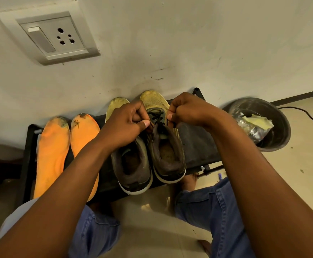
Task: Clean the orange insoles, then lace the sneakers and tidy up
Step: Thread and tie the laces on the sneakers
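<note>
Two yellow sneakers stand side by side on a low black rack (pixel 198 142), toes to the wall: the left sneaker (pixel 131 164) and the right sneaker (pixel 167 153). A black lace (pixel 156 118) runs through the right sneaker's eyelets. My left hand (pixel 127 125) pinches one end of the lace over the tongue. My right hand (pixel 187 110) pinches the other end just right of the eyelets. Two orange insoles lie flat at the rack's left, one (pixel 51 155) beside the other (pixel 83 135), both with dark grime at the toe ends.
A dark round bin (pixel 280 138) with crumpled paper and foil stands on the floor right of the rack. A black cable (pixel 304 113) trails past it. A wall socket (pixel 53 38) is above left. My knees in blue jeans sit in front of the rack.
</note>
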